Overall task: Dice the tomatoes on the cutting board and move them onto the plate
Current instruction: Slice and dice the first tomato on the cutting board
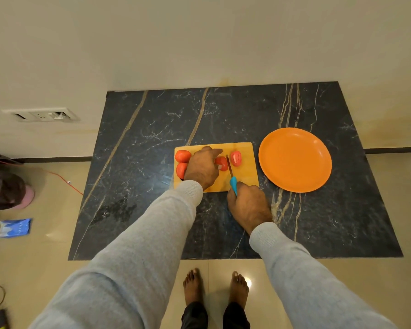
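A wooden cutting board [246, 179] lies on the dark marble table. Two whole tomatoes [182, 156] [181, 169] sit at its left end. My left hand [201, 167] presses down on a tomato half [222, 163] in the board's middle. A second half [235, 158] lies cut side up just to the right. My right hand [248, 205] grips a knife by its blue handle [233, 184], and the blade [229, 166] stands between the two halves. An orange plate [294, 160] with nothing on it sits right of the board.
The dark marble table [140, 186] stands against a pale wall, its front edge near my bare feet [215, 286]. On the floor at left are a dark bag [4, 191], a red cable [64, 180] and a blue packet [14, 227].
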Demonstrator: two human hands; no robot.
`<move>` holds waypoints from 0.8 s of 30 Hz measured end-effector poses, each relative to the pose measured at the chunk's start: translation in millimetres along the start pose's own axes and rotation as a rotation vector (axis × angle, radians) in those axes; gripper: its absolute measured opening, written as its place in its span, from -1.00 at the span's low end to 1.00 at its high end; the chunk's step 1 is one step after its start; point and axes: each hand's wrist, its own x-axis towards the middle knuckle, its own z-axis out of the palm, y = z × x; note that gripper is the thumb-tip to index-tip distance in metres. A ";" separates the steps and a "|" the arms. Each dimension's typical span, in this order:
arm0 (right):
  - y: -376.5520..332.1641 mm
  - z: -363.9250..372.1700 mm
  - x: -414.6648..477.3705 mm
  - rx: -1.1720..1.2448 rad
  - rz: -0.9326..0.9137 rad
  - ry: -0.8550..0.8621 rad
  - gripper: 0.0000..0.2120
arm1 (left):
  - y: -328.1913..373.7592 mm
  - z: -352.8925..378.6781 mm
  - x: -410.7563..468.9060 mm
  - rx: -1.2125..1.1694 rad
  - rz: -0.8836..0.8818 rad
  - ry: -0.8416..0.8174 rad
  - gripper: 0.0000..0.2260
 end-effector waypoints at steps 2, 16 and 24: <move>0.6 -0.1 -1.3 -0.007 -0.003 0.013 -0.59 | -4.5 2.4 1.8 -0.025 0.034 0.016 -0.69; -7.8 -5.2 10.4 -0.046 -0.035 0.050 -0.59 | -5.5 1.3 10.3 0.022 0.120 -0.011 -0.74; -14.4 -7.6 25.1 -0.084 -0.035 0.034 -0.64 | -3.3 3.2 9.4 0.046 0.127 -0.007 -0.73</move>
